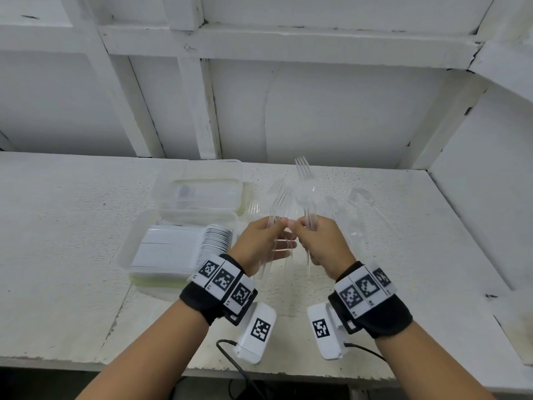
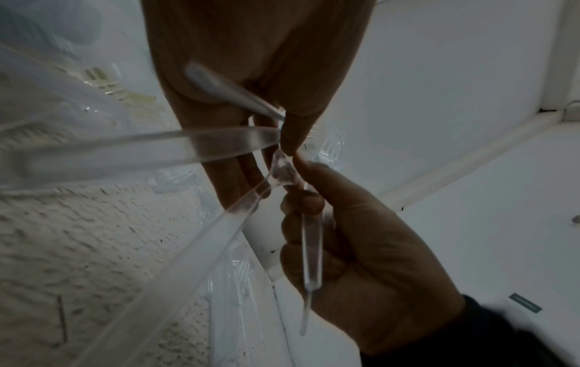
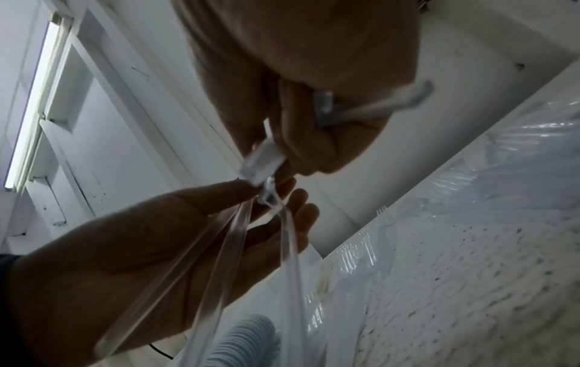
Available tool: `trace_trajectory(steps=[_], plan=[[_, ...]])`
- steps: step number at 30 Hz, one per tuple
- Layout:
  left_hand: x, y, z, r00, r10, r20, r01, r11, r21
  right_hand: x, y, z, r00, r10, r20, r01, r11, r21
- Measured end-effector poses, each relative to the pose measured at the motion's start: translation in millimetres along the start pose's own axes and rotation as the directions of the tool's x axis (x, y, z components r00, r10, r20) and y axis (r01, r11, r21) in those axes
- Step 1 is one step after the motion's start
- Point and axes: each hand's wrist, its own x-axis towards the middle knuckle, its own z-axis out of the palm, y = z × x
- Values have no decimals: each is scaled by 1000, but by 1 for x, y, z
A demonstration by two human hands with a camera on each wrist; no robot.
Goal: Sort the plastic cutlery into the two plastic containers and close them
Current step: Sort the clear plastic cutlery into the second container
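Both hands are raised over the middle of the table, fingertips nearly touching. My left hand (image 1: 278,226) pinches several clear plastic forks (image 1: 277,194) between thumb and forefinger, tines up, while its other fingers lie straight. The left wrist view shows their handles (image 2: 157,146) fanning out from that left hand (image 2: 284,139). My right hand (image 1: 298,228) grips more clear forks (image 1: 304,174), fingers curled round the handles (image 2: 312,248). At the left stand two translucent containers: the near one (image 1: 135,255) holds a row of white spoons (image 1: 216,243), the far one (image 1: 199,183) clear pieces.
Loose clear cutlery and crumpled clear wrapping (image 1: 360,209) lie on the table right of the hands. White panelled walls close the back and right side. The table's front edge runs just below my wrists.
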Motion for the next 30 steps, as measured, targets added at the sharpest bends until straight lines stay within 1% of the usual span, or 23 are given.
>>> trace_trajectory(steps=[4, 8, 10, 13, 14, 18, 21, 24, 27, 30], plan=[[-2, -2, -2, 999, -7, 35, 5, 999, 45, 3, -1, 1, 999, 24, -47, -21, 997, 74], [-6, -5, -1, 993, -16, 113, -1, 989, 147, 8, -6, 0, 991, 103, -82, -78, 961, 265], [-10, -6, 1, 989, -15, 147, -10, 985, 170, 10, -10, 1, 990, 112, -86, -82, 949, 304], [-10, -8, 3, 985, -20, 170, -25, 966, 258, 11, -13, 2, 996, 76, -51, -56, 949, 311], [-10, -8, 4, 984, -26, 176, -20, 967, 255, 10, -13, 2, 998, 59, -27, -48, 950, 310], [-12, -6, 0, 987, -37, 158, 14, 989, 147, 9, -14, -6, 999, 27, 24, -33, 963, 267], [-12, -5, -3, 987, -15, 157, -4, 993, 118, 10, -12, -9, 1000, -14, 10, 12, 985, 172], [-13, -6, -3, 985, -10, 171, -10, 993, 119, 10, -10, -7, 997, -83, -10, 83, 989, 123], [-13, -6, -3, 986, 0, 166, -22, 991, 132, 9, -10, -4, 994, -107, -19, 108, 985, 135], [-14, -7, -4, 984, 4, 178, -34, 986, 164, 9, -12, -4, 996, -78, -42, 84, 984, 157]])
